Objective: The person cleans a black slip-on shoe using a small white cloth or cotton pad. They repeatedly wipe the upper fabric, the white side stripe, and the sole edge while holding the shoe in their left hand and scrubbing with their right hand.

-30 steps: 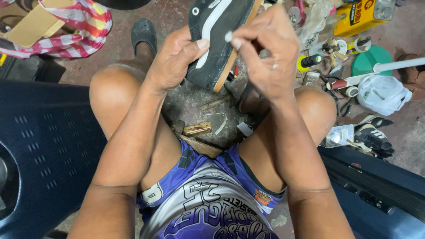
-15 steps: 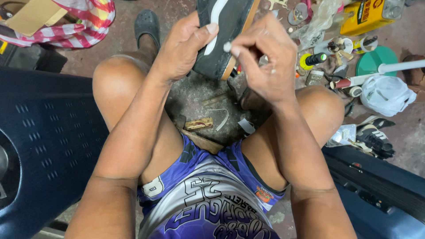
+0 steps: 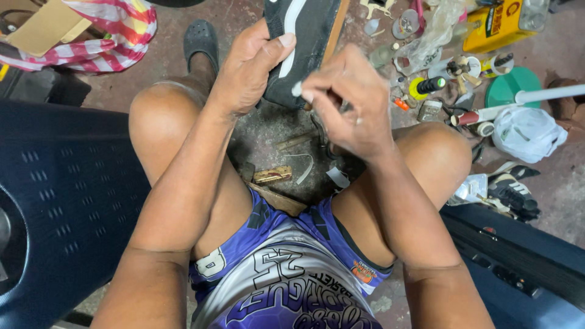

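— What did we have around us, biggest first?

— Dark blue plastic seats (image 3: 55,201) flanked us on both sides, ribbed and hard. Between our knees lay a rough concrete floor (image 3: 268,137), stained and gritty. Off to the right sat a yellow can (image 3: 496,24), a green round lid (image 3: 509,82) and a crumpled white plastic bag (image 3: 527,131).

— And the shoe?

— The black sneaker (image 3: 301,42) was up in front of us, above the floor between our knees, sole edge turned toward our right side. It had a white side stripe and a thin tan sole. We judged it light, with a soft, yielding upper and a stiffer rubber sole, so it wanted holding across the body, not by the heel alone.

— How did we hold it?

— Our left hand (image 3: 247,70) was clamped around the upper, thumb pressed flat on the side panel. Our right hand (image 3: 344,103) was curled closed, fingertips pinching a small whitish tip (image 3: 297,89) against the shoe's lower edge. We couldn't tell what tool it belonged to.

— Anything smaller?

— A little brass-coloured block (image 3: 272,175) and a pale curved strip (image 3: 303,167) on the floor.
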